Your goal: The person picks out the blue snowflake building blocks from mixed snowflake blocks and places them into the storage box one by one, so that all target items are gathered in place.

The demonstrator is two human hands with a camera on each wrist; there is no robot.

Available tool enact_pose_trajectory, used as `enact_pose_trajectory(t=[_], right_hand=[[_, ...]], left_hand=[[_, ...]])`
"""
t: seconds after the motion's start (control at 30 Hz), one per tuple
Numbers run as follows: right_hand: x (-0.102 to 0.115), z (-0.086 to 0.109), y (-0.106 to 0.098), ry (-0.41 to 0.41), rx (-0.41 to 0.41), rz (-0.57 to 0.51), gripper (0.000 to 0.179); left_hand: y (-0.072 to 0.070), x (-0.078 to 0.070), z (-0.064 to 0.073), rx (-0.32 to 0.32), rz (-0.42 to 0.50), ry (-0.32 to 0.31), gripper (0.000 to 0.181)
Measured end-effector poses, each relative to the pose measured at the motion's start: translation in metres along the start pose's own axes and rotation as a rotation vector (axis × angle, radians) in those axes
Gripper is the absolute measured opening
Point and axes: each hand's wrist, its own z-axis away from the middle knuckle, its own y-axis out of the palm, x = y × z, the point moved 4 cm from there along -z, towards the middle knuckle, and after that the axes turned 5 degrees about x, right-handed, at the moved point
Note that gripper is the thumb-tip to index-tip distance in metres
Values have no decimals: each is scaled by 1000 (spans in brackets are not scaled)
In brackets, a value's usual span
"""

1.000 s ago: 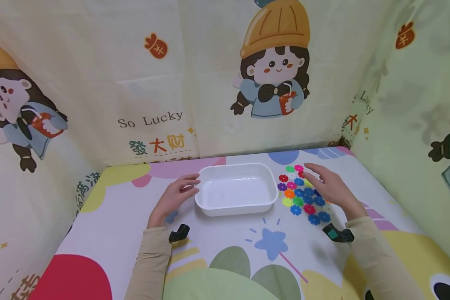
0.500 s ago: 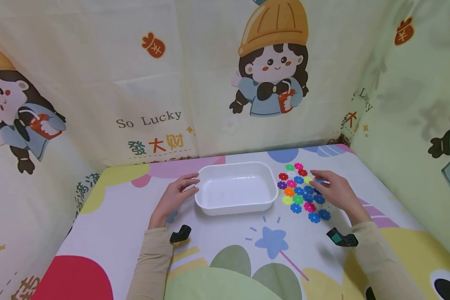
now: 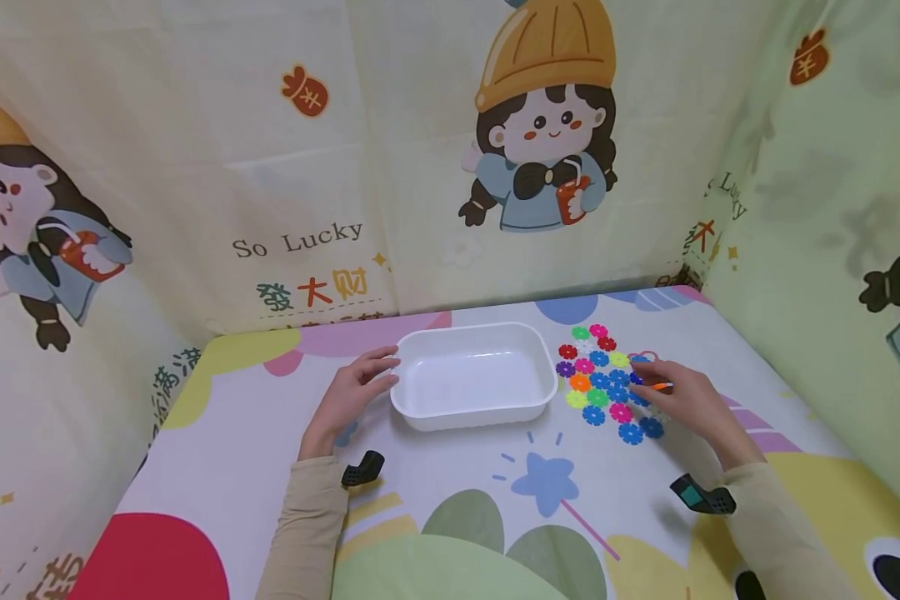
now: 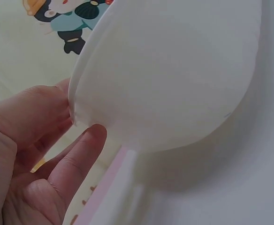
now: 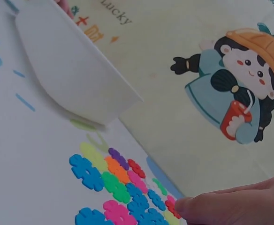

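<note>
A white rectangular plastic tray (image 3: 474, 412) stands on the table in the head view. My left hand (image 3: 351, 398) rests its loosely bent fingers against the tray's left end; the left wrist view shows fingertips touching the tray's outer wall (image 4: 165, 79). To the right of the tray lie several flat plastic snowflake discs (image 3: 596, 398) in blue, green, pink, red, yellow, orange and purple. Over their right side, my right hand (image 3: 693, 407) pinches an orange snowflake disc (image 3: 662, 386), seen edge-on. Only part of this hand (image 5: 240, 201) shows in the right wrist view, and the disc is hidden there.
A patterned cloth (image 3: 435, 475) covers the table. Printed cloth walls (image 3: 420, 167) enclose it at the back and sides. The inside of the tray (image 3: 468, 375) shows only its white base. A black wrist mount (image 3: 362, 468) sits on each forearm.
My right hand has moved right and towards me over the discs, its fingers closing from spread to a pinch. An orange disc now shows between them. The left hand keeps its place at the tray.
</note>
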Motion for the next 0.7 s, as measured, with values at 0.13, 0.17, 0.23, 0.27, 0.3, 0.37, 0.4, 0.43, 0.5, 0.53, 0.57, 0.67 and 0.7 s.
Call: enact_pose_trajectory(t=[0.13,0.17,0.23,0.27,0.3,0.37,0.4,0.43,0.5,0.53,0.57,0.67,0.7], right_hand=[[-5,12,1,-31,16,15,46],[-6,15,1,-37,18,21,45],[-8,20,1,-68,16,31,43],[-9,23,1,-87,14,36,41],[-10,25,0,-105,10,40,40],[-11,29,0,-146,6,56,38],[-11,31,-1,-166,6,60,37],[-12,33,-1,-180,7,65,37],[-14,36,0,-193,10,68,38],[-14,37,0,-195,16,70,38],[-15,38,1,-194,21,65,38],[-17,40,2,-189,34,63,38],[-18,40,3,-187,39,64,38]], left_hand=[[0,11,-3,-4,6,12,38],[0,11,-3,-5,5,15,38],[-1,11,-3,-7,-7,19,38],[-1,10,-2,-9,-10,20,38],[-1,10,-2,-10,-13,18,38],[-1,10,-2,-10,-17,15,38],[-1,10,-2,-10,-21,14,38],[-1,10,-2,-10,-19,14,38],[0,10,-2,-7,-18,15,39],[-1,9,-2,-6,-19,18,39],[-1,9,-2,-5,-17,21,39],[-1,10,-2,-3,-12,25,39],[-1,10,-2,-3,-12,24,39]])
